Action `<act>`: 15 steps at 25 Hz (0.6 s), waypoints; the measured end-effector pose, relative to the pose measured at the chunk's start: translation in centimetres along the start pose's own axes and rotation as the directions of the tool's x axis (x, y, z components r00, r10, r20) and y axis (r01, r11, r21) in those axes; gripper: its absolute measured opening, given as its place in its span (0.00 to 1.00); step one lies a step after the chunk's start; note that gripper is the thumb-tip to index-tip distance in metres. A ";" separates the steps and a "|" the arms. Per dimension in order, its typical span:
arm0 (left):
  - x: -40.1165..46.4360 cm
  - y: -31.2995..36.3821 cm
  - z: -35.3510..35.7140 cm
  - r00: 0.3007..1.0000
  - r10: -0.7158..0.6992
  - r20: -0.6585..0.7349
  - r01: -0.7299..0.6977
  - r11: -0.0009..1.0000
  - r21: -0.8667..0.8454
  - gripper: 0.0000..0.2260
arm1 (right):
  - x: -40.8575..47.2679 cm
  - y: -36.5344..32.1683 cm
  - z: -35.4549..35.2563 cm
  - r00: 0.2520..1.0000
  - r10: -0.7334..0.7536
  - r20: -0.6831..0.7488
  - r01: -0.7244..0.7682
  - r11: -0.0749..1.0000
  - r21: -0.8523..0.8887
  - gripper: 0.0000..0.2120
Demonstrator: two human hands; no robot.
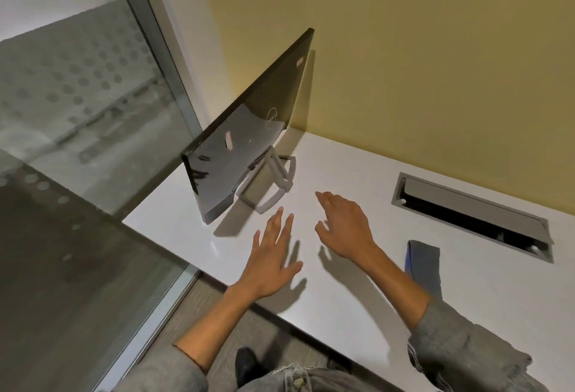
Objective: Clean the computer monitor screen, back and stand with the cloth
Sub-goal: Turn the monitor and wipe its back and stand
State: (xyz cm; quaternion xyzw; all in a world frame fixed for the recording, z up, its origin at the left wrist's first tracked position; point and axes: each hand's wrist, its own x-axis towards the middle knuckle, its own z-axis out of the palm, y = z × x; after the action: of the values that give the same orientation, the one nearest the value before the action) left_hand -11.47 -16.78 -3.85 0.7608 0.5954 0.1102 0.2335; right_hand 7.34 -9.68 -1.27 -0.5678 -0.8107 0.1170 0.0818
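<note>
A black monitor stands at the desk's left end with its glossy back turned toward me, on a silver stand. My left hand hovers over the desk a little in front of the stand, fingers straight and spread, holding nothing. My right hand is just right of it, fingers loosely spread toward the stand, also empty. The folded grey-blue cloth lies on the desk beyond my right forearm, untouched.
The white desk meets a yellow wall at the back. An open cable hatch is sunk into the desk at right. A glass partition stands left of the monitor. The desk's front edge runs diagonally below my arms.
</note>
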 end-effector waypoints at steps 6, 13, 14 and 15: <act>2.3 2.4 6.4 0.943 0.020 0.331 -0.031 0.999 0.029 0.34 | -9.6 9.7 5.2 0.907 0.385 0.168 -0.370 0.922 -0.115 0.34; 2.8 4.7 10.7 0.864 -0.076 0.498 -0.081 0.955 0.286 0.33 | -15.8 14.6 9.8 0.856 0.460 0.236 -0.455 0.887 -0.081 0.44; 2.6 4.7 11.2 0.847 -0.100 0.523 -0.068 0.954 0.292 0.34 | -15.6 15.2 9.6 0.877 0.459 0.142 -0.457 0.888 -0.046 0.40; 2.4 4.6 11.6 0.840 -0.115 0.530 -0.055 0.954 0.295 0.34 | -15.3 15.7 9.4 0.883 0.466 0.054 -0.466 0.885 -0.015 0.36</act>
State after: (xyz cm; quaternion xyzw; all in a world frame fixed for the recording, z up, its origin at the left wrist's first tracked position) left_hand -1.68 -17.87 -11.91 0.7775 0.5269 -0.2040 0.2762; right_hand 24.19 -19.83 -14.73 -0.7422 -0.6529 0.1484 0.0282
